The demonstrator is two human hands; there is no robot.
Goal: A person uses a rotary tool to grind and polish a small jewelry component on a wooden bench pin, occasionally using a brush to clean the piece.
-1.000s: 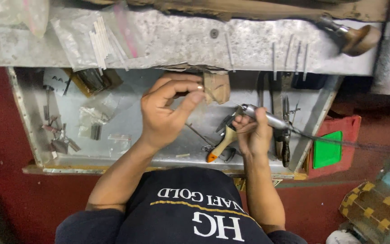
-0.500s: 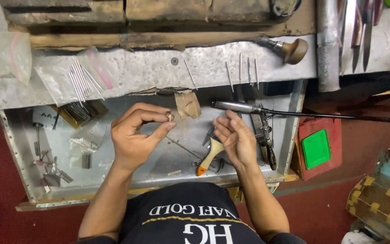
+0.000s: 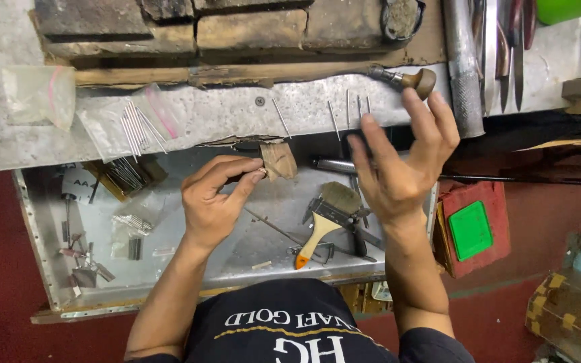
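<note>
The left hand [image 3: 213,202] sits over the metal tray [image 3: 42,249], its grip pressed together: thumb and forefinger pinch something tiny, too small to name, right beside the worn wooden peg [image 3: 278,160] that juts down from the tabletop [image 3: 237,114] at about 1 o'clock from the knuckles. The small piece is therefore in hand, held up against the peg.

The right hand [image 3: 401,168] is empty, its grip spread wide, fingers fanned upward. It hovers toward 12 o'clock, fingertips close under the wood-knobbed tool [image 3: 408,78] lying on the tabletop edge, not touching it as far as I can see. Thin steel needles [image 3: 334,119] lie in a row on the tabletop just left of that reach.

Judging by this, the work looks mid-way: the piece is gripped and placed at the peg, but no tool is in the working hand yet. The brush [image 3: 327,222] and calipers [image 3: 337,214] rest in the tray at 6 o'clock from the right palm, untouched.
</note>
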